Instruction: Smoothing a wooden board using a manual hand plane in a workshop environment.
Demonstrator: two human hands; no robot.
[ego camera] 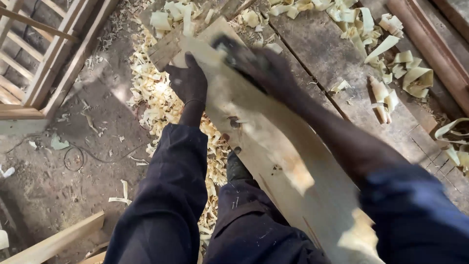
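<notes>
A long pale wooden plank lies slanted along the edge of a rough workbench, running from the upper left toward me. My left hand grips the plank's left edge near its far end. My right hand is blurred and closed on a dark object pressed onto the plank's top face; the blur hides what it is. Dark knots mark the plank's middle. My dark blue sleeves and trousers fill the lower frame.
Pale curled wood shavings are heaped on the dirt floor left of the plank and scattered over the bench. A slatted wooden frame stands at the upper left. Loose timber lies at the bottom left. A reddish beam borders the bench's right side.
</notes>
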